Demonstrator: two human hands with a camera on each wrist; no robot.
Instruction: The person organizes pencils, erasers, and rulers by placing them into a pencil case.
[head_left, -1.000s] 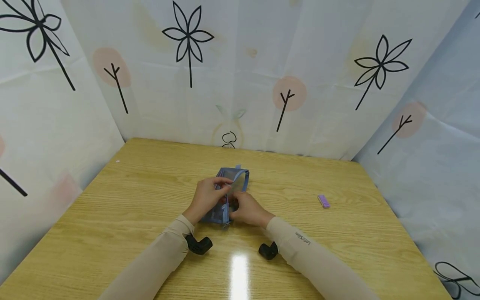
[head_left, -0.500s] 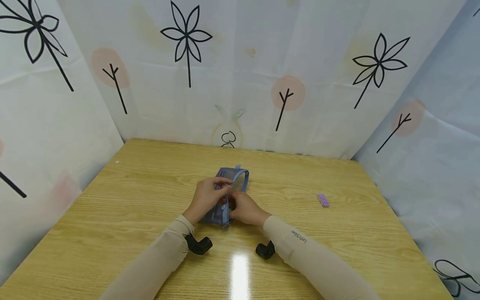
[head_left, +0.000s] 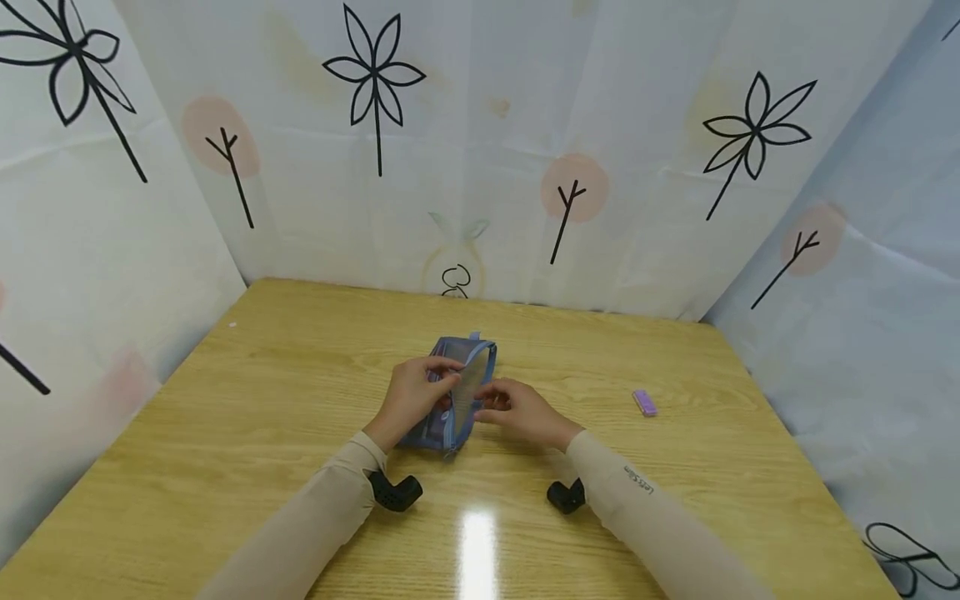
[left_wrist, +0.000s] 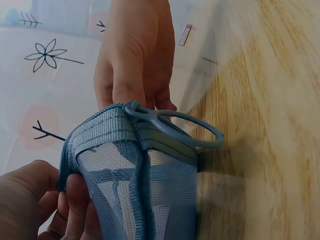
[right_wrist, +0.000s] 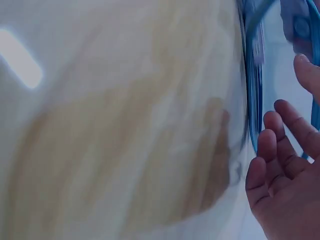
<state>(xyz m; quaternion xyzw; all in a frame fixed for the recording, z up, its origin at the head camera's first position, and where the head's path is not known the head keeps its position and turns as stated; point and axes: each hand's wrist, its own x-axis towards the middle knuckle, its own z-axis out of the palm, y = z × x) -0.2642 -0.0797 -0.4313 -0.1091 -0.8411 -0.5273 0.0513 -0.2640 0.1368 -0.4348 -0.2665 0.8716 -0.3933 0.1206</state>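
Note:
A blue mesh zip pouch (head_left: 431, 432) lies on the table in front of me, its mouth unzipped and gaping toward the right. My left hand (head_left: 411, 393) pinches the near-left edge of that mouth between thumb and fingers, as the left wrist view also shows at the webbing rim (left_wrist: 102, 131). A ring-shaped zip pull (left_wrist: 187, 131) hangs from the zipper end. My right hand (head_left: 528, 411) is beside the right edge of the mouth. In the right wrist view its fingers (right_wrist: 267, 145) are loosely bent and spread from the thumb, with nothing between them.
A small purple block (head_left: 644, 402) lies on the wooden table (head_left: 315, 333) to the right. Patterned cloth walls (head_left: 480, 125) stand at the back and both sides. A tiny white scrap (head_left: 232, 324) is at the far left.
My right hand has come out of the pouch's mouth and shifted right, its fingers now bare and visible. My left hand keeps its hold on the rim.

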